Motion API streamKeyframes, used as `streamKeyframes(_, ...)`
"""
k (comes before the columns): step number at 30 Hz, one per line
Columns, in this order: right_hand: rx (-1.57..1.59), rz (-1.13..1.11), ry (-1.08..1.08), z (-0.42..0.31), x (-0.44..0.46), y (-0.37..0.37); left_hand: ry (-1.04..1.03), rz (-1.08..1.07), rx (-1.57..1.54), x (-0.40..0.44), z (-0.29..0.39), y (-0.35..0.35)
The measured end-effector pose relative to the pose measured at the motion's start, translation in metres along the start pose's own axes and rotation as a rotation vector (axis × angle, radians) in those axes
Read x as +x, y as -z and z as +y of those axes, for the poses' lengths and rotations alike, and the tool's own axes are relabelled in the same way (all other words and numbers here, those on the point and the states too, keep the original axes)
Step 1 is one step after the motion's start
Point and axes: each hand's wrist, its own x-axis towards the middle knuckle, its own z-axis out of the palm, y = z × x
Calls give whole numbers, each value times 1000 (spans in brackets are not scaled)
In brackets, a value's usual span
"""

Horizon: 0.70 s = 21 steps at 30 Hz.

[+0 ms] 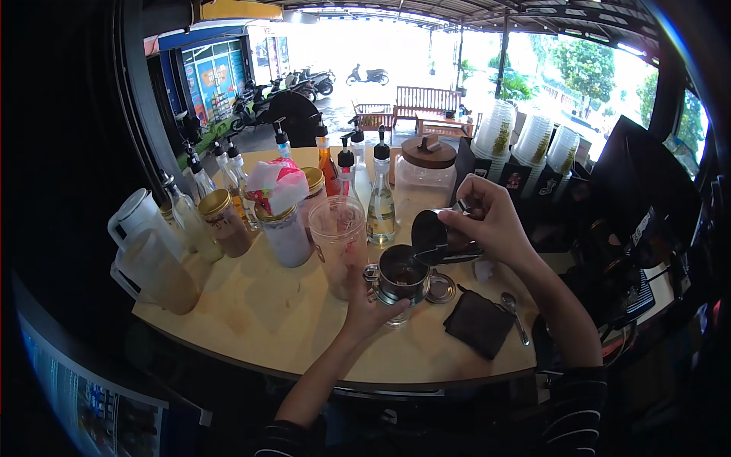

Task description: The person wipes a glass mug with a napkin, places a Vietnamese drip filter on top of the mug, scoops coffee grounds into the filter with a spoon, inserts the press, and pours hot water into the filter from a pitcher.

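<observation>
My right hand [487,217] grips a dark metal pitcher [430,232] by its handle. The pitcher is tilted to the left, and a thin stream runs from its lip into a metal coffee dripper [403,283]. Thumb and fingers of my left hand [371,308] are closed around the dripper's lower part. Beneath it shows the base of a glass [397,317], mostly hidden. Some brownish matter is visible inside the dripper. A round metal lid [441,289] lies just to its right. Close behind my left hand stands a tall clear plastic cup [337,232].
Pump bottles [381,198] and gold-lidded jars [225,221] line the back and left of the wooden table [259,324]. Two plastic jugs [160,270] stand at the left. A dark folded cloth [480,323] and a spoon [516,316] lie at the right. Stacked cups [496,129] stand behind.
</observation>
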Motion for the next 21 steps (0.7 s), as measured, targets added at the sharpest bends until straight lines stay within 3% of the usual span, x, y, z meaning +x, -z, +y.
streamKeyframes(21,-210,26,154,12,10,-4,8,-12,-46,1,1,0)
